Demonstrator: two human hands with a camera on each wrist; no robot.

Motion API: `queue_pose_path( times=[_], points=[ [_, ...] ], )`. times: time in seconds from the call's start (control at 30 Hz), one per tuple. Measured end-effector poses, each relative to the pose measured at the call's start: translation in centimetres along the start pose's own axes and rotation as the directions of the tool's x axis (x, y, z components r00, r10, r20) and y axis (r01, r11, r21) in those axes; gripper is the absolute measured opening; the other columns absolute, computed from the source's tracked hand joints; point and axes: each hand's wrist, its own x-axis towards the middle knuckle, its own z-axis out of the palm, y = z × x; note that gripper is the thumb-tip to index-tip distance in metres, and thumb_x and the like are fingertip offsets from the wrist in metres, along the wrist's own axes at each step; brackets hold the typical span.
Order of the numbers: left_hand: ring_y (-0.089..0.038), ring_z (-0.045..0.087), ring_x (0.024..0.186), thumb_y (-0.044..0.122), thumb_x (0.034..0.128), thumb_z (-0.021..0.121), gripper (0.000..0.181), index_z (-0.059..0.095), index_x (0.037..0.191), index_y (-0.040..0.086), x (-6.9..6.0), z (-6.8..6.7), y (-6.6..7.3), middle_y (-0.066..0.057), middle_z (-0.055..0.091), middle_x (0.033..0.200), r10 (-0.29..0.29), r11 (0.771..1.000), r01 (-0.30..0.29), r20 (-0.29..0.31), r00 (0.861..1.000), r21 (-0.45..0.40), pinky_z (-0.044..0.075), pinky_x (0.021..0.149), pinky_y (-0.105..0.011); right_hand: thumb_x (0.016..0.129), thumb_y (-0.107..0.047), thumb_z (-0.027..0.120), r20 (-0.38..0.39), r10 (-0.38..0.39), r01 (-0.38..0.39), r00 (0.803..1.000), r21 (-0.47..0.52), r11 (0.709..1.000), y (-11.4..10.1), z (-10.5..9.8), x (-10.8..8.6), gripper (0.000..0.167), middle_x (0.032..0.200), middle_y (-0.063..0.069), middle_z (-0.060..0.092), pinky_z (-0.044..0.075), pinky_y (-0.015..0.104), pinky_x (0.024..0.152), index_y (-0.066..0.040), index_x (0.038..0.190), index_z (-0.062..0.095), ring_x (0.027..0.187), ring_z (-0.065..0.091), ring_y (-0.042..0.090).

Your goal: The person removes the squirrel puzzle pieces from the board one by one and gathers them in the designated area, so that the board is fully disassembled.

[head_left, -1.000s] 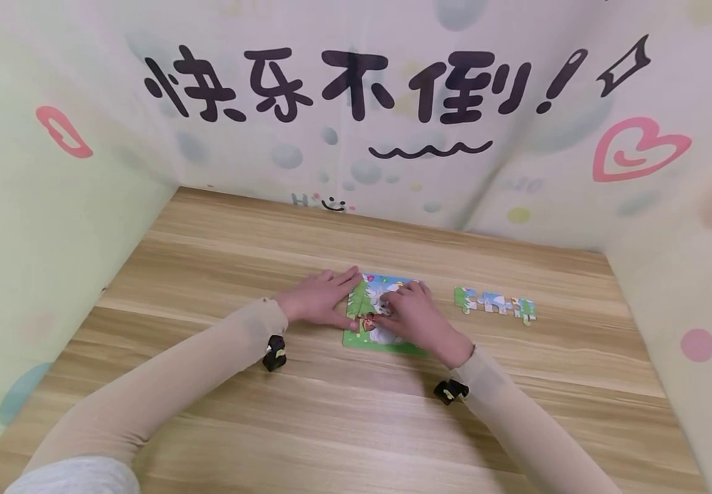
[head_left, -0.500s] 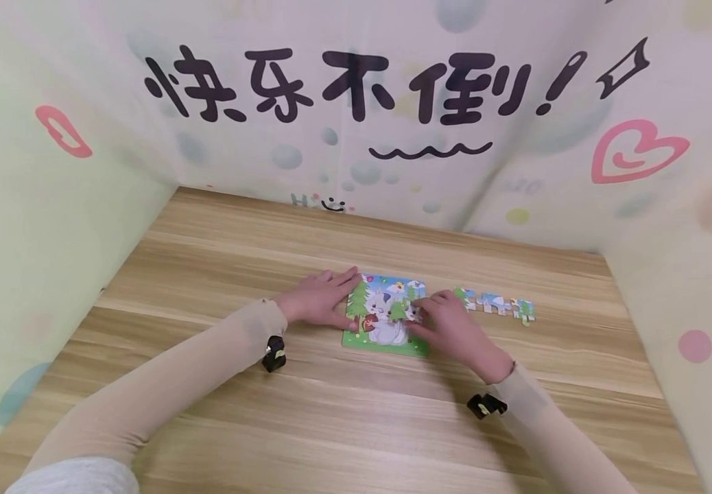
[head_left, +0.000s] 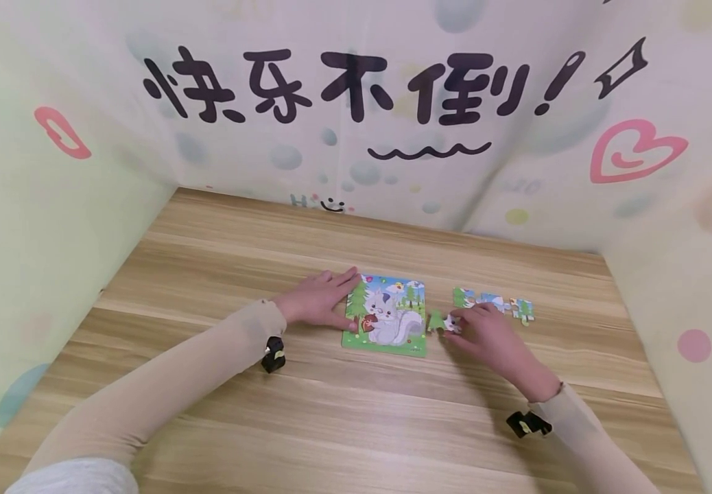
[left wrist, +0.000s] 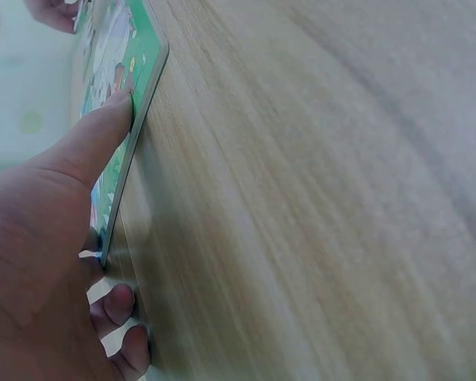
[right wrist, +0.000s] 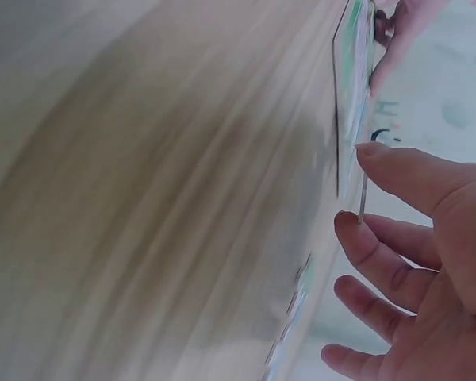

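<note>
A square picture board (head_left: 387, 348) of a grey squirrel with an acorn lies on the table. My left hand (head_left: 322, 296) rests along its left side; in the left wrist view the thumb (left wrist: 107, 127) presses on the green border while other fingertips touch the far corner and table. Just right of the board, my right hand (head_left: 494, 336) pinches a jigsaw section (head_left: 437, 322) showing a green tree and part of the squirrel. The right wrist view has its thin edge (right wrist: 364, 194) between thumb and forefinger, apart from the table.
Behind the right hand lies a row of jigsaw pieces (head_left: 463, 296), partly hidden by its fingers. The wood-grain table (head_left: 356, 425) is enclosed by printed fabric walls (head_left: 393, 178) at the back and both sides.
My right hand has carried the jigsaw section rightward off the board, uncovering the squirrel picture. The left hand has stayed in place.
</note>
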Motion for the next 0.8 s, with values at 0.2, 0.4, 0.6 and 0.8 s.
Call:
queue_pose_path(
  times=[0.2, 0.4, 0.6, 0.8],
  points=[
    [-0.035, 0.034, 0.147, 0.065, 0.0918, 0.069, 0.106, 0.015, 0.168, 0.014, 0.1, 0.1, 0.0, -0.005, 0.006, 0.176, -0.001, 1.000, 0.001, -0.003, 1.000, -0.004, 0.034, 0.118, -0.056, 0.088, -0.020, 0.085, -0.001, 0.027, -0.026, 1.000, 0.020, 0.999, 1.6, -0.7, -1.3, 0.031, 0.089, 0.003, 0.075, 0.048, 0.055, 0.095, -0.003, 0.111, 0.075, 0.094, 0.065, 0.030],
    [-0.036, 0.032, 0.148, 0.063, 0.0918, 0.070, 0.106, 0.016, 0.168, 0.013, -0.1, -0.1, 0.2, -0.006, 0.006, 0.176, -0.006, 1.000, 0.006, -0.002, 1.000, -0.016, 0.032, 0.119, -0.056, 0.086, -0.017, 0.086, -0.021, -0.002, 0.002, 1.000, 0.039, 0.999, 2.7, -1.1, -2.1, 0.030, 0.090, 0.003, 0.076, 0.045, 0.053, 0.094, -0.003, 0.111, 0.076, 0.090, 0.065, 0.027],
    [-0.034, 0.036, 0.143, 0.063, 0.0924, 0.069, 0.106, 0.016, 0.168, 0.013, -0.2, -0.1, 0.2, -0.006, 0.006, 0.176, -0.010, 1.000, 0.010, -0.001, 1.000, -0.011, 0.036, 0.117, -0.053, 0.086, -0.017, 0.085, -0.021, -0.048, 0.049, 0.999, 0.047, 0.998, 4.0, -0.9, -2.3, 0.030, 0.097, 0.004, 0.077, 0.044, 0.053, 0.096, -0.006, 0.113, 0.077, 0.094, 0.066, 0.028],
    [-0.033, 0.035, 0.144, 0.063, 0.0930, 0.069, 0.105, 0.016, 0.168, 0.013, -0.1, -0.1, 0.2, -0.006, 0.006, 0.176, -0.006, 1.000, 0.006, 0.000, 1.000, -0.013, 0.035, 0.117, -0.054, 0.083, -0.017, 0.087, -0.018, -0.085, 0.085, 0.996, 0.010, 0.996, 5.0, -1.1, -2.4, 0.034, 0.097, 0.006, 0.076, 0.047, 0.060, 0.096, -0.005, 0.114, 0.077, 0.096, 0.066, 0.035]
  ],
)
